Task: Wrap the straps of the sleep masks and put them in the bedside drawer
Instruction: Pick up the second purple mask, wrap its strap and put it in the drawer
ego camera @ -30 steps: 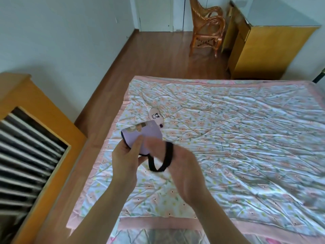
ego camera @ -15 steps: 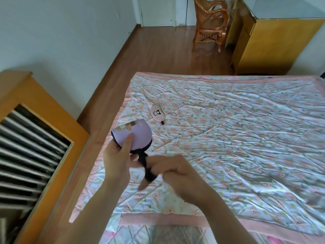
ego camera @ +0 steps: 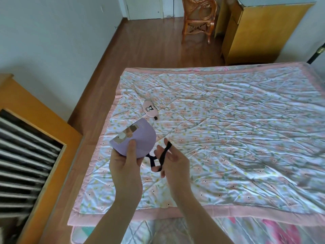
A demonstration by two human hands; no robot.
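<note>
My left hand (ego camera: 125,162) grips a folded purple sleep mask (ego camera: 140,139) with a patterned patch, held above the bed's left side. Its black strap (ego camera: 159,160) hangs from the mask's lower edge and runs twisted across the fingers of my right hand (ego camera: 173,160), which pinches it. A second sleep mask (ego camera: 149,110), pink with a small panda print and a dark strap end, lies flat on the quilt just beyond my hands. No drawer front is visible.
A floral quilt (ego camera: 228,138) with a pink border covers the bed. To the left stands an orange wooden cabinet (ego camera: 35,111) with dark slats. A rattan chair (ego camera: 198,18) and a yellow cupboard (ego camera: 260,30) stand across the wooden floor.
My right hand has opened out from a closed bunch and lifted the strap, which is now stretched in a twisted loop over its fingers. The purple mask stays in my left hand.
</note>
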